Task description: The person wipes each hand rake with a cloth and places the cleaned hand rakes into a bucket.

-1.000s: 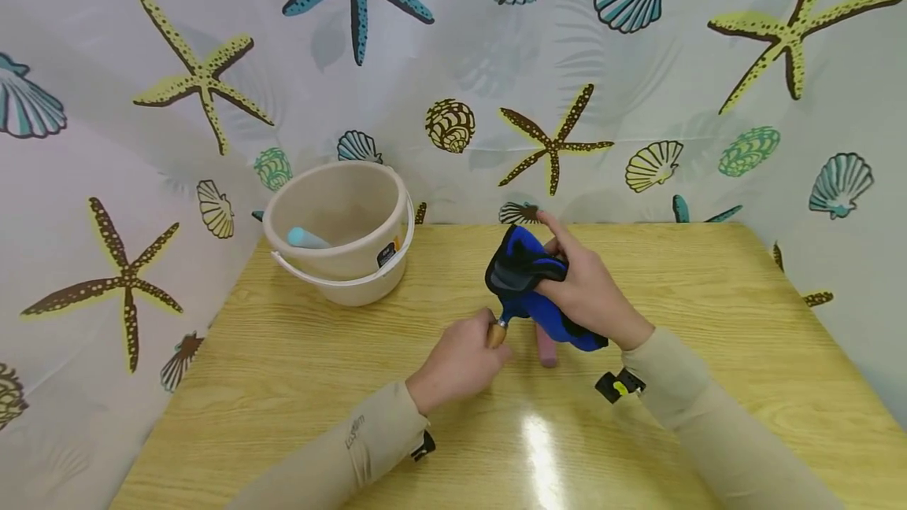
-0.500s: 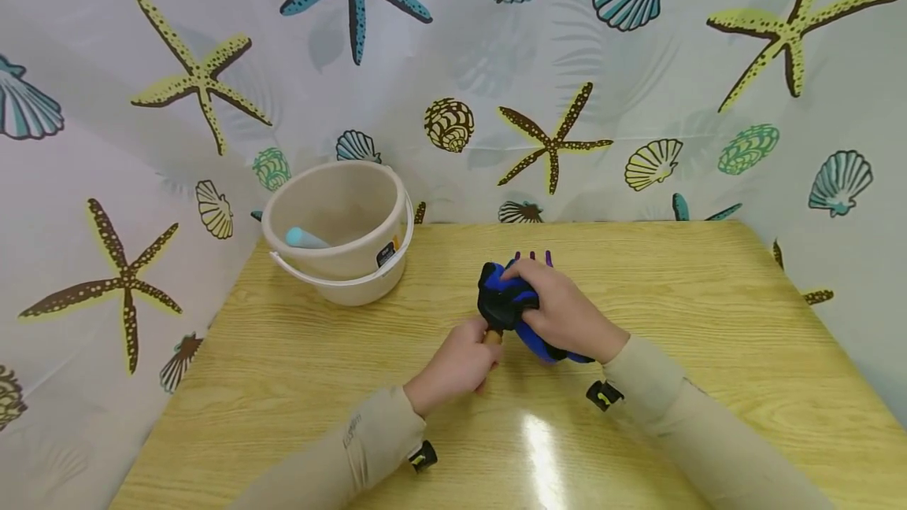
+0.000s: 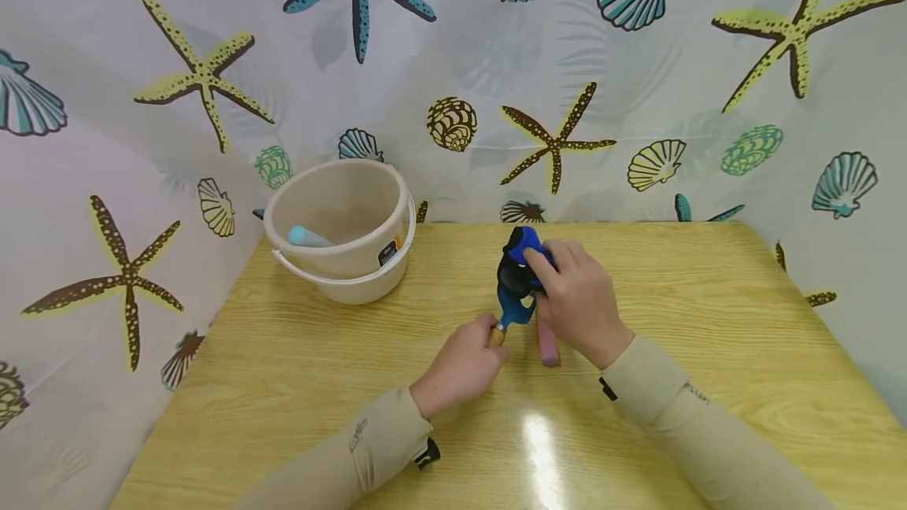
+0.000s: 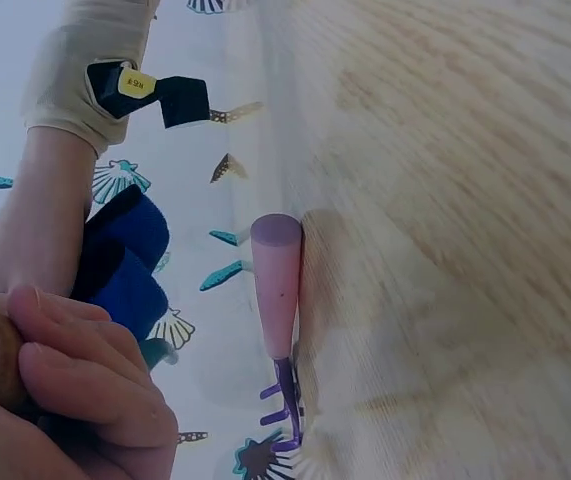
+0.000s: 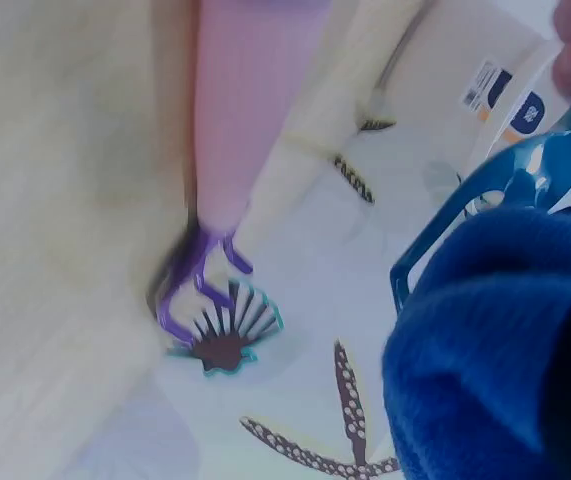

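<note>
My left hand grips the wooden handle of a garden hand tool with a blue metal head. In the right wrist view the head has openings between its blue bars. My right hand holds a blue and black cloth over the head's far end, hiding its tip. The cloth fills the lower right of the right wrist view. Beneath the right hand, on the wooden table, lies a small hand rake with a pink handle and purple tines.
A beige bucket with a white carrying handle stands at the table's back left. A light-blue rounded handle shows inside it. Behind the table hangs a curtain printed with starfish and shells.
The cloth went down toward the wooden handle, covering the head, then back up to its far end. The blue metal near the handle shows again. My left hand stays nearly in place.
</note>
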Motion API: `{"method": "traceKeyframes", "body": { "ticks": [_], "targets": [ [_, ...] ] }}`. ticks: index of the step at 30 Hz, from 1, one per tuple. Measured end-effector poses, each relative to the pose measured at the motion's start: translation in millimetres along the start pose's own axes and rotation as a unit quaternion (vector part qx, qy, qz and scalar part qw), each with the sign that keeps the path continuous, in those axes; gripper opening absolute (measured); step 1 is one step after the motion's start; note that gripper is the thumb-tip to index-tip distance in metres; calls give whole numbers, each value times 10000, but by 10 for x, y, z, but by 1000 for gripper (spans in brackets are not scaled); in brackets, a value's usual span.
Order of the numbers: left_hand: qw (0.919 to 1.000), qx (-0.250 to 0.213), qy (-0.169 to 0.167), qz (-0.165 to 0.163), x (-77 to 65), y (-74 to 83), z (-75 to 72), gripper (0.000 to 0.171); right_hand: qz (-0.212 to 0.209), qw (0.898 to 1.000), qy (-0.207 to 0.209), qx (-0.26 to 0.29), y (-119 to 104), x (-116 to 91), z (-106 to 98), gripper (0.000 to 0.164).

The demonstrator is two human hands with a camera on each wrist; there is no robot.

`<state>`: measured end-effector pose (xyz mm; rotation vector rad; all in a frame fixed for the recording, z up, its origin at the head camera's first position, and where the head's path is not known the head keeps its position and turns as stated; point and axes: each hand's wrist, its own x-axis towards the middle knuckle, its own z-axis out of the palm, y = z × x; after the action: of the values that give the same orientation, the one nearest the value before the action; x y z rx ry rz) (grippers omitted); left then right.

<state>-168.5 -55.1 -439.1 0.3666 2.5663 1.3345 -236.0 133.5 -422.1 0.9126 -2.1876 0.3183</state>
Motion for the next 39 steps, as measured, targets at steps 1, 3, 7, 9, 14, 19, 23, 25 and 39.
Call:
{"method": "traceKeyframes", "body": {
  "ticks": [1,3,7,9,14,19,23,25,39],
  "targets": [
    [10000,-5,19,11,5,7,-3,13,-28,9999,-38,104,-9,7,-2,35],
    [10000,-62,40,29,6,17,-8,13,93,9980,-229,578,-28,10,-6,35],
    [9995,-258,177,86,-2,16,-18,10,808,9634,-839,2414,-73,2,-16,34],
    [9990,-302,266,190,-3,5,-21,13,1145,9314,-1135,3263,-96,11,-30,29],
    [9978,-412,311,411,-8,-20,-20,15,1408,8983,-1590,3847,-136,42,-73,20],
    [9976,-434,227,494,-10,-38,-3,22,977,9527,-1243,2595,-163,33,-55,23],
    [9975,-402,285,511,-15,-34,4,17,765,9760,-985,1785,-170,27,-33,30],
    [9975,-464,273,449,-27,-27,7,17,685,9819,-930,1501,-152,34,-24,32],
    [9851,-1716,-133,-1,-113,-10,24,27,725,9767,-1518,1329,-34,31,-86,36]
  ]
}}
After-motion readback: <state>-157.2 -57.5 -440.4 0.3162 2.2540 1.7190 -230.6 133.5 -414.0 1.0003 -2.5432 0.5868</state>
